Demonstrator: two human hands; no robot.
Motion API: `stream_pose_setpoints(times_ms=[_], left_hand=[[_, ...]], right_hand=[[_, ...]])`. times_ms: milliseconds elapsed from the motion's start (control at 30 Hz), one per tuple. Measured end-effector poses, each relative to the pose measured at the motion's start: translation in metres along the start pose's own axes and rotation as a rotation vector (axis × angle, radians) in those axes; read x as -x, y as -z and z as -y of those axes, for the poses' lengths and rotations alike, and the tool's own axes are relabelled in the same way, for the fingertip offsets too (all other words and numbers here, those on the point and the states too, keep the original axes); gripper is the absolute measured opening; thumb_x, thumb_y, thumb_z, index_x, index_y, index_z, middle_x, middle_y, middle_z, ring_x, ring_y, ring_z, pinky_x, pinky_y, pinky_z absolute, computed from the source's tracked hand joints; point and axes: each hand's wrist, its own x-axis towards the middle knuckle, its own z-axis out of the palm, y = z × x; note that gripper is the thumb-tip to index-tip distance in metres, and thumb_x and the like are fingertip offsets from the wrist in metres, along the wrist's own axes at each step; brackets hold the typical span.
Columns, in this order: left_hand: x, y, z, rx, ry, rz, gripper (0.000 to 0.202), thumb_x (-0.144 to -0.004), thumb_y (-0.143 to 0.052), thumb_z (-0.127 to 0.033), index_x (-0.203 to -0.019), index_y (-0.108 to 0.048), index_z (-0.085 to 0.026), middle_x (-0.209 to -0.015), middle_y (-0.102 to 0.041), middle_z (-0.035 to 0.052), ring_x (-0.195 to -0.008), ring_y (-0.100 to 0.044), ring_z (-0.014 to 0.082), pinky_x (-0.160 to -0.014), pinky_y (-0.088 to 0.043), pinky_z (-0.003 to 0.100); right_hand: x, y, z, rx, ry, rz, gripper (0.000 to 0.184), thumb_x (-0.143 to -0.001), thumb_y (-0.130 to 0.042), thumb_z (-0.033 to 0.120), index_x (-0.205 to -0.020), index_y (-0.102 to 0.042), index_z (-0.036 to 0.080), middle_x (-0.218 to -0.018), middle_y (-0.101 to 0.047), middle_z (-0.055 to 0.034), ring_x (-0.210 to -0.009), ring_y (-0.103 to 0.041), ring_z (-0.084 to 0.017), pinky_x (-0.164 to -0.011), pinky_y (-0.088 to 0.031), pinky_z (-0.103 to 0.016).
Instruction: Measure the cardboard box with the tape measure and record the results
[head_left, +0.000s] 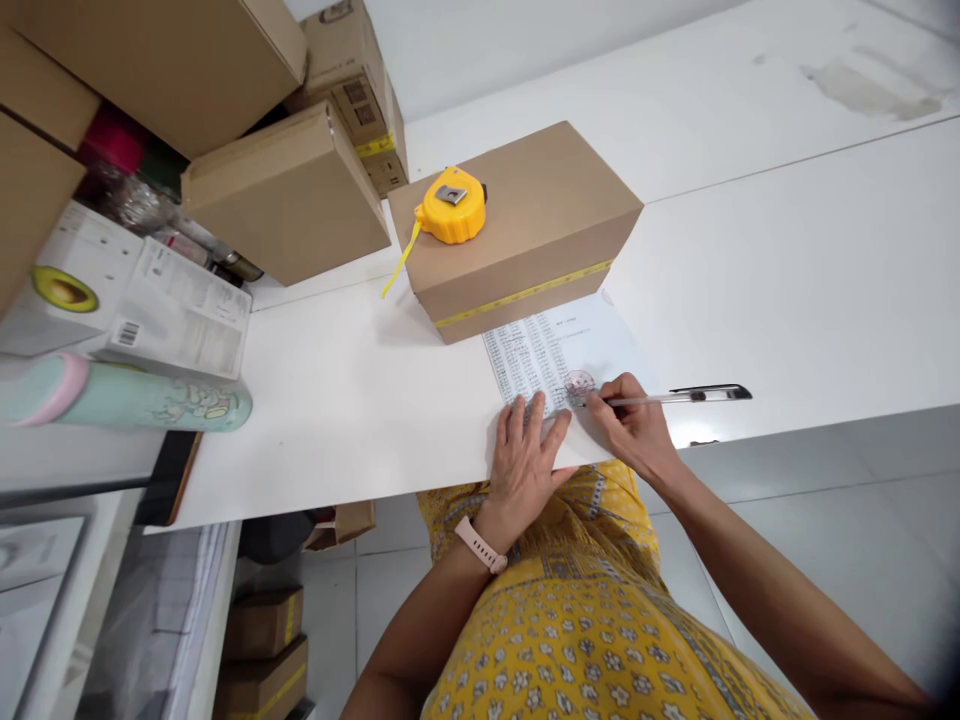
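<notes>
A printed paper sheet [559,350] with rows of small text and a round stamp lies on the white table [787,290] near its front edge. My left hand [525,460] lies flat on the sheet's near end, fingers stretched out. My right hand [634,425] is closed on a silver and black pen [679,397], its tip on the paper beside the stamp. A cardboard box [525,225] sealed with yellow tape rests on the sheet's far end. A yellow tape measure [450,205] sits on top of that box.
More cardboard boxes [285,190] are stacked at the back left. A white printed box [142,300] and a mint-green bottle [135,395] lie at the left. Small cartons [262,650] stand on the tiled floor under the table.
</notes>
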Motion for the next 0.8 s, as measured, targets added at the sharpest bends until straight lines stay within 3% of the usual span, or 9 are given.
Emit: stream_pose_setpoints(times_ms=[167,367,800], left_hand=[[-0.001,0.003,0.000,0.006,0.002,-0.001,0.079,-0.087,-0.073,-0.063,-0.151,-0.052,-0.023,-0.164,-0.044,0.0160,-0.147,-0.044,0.0385,-0.121,-0.039,0.054],[0.000,0.000,-0.001,0.004,-0.003,-0.013,0.080,-0.086,-0.074,-0.064,-0.150,-0.053,-0.022,-0.163,-0.043,0.0172,-0.147,-0.043,0.0396,-0.120,-0.040,0.055],[0.001,-0.001,-0.002,0.017,0.006,-0.012,0.082,-0.084,-0.078,-0.062,-0.150,-0.051,-0.022,-0.165,-0.041,0.0179,-0.148,-0.043,0.0403,-0.122,-0.038,0.056]], right_hand=[[-0.002,-0.001,-0.005,-0.044,0.046,-0.030,0.028,-0.093,-0.068,0.051,-0.092,-0.061,0.024,-0.082,-0.064,-0.0020,-0.071,-0.058,-0.017,-0.061,-0.047,-0.030],[0.002,-0.004,-0.008,0.010,0.036,-0.043,0.037,-0.092,-0.069,0.053,-0.074,-0.051,0.025,-0.057,-0.044,0.0055,-0.049,-0.037,-0.011,-0.044,-0.030,-0.026],[0.001,-0.002,-0.010,0.112,0.065,0.014,0.033,-0.093,-0.065,0.048,-0.074,-0.052,0.025,-0.056,-0.049,0.0041,-0.047,-0.041,-0.011,-0.043,-0.031,-0.026]])
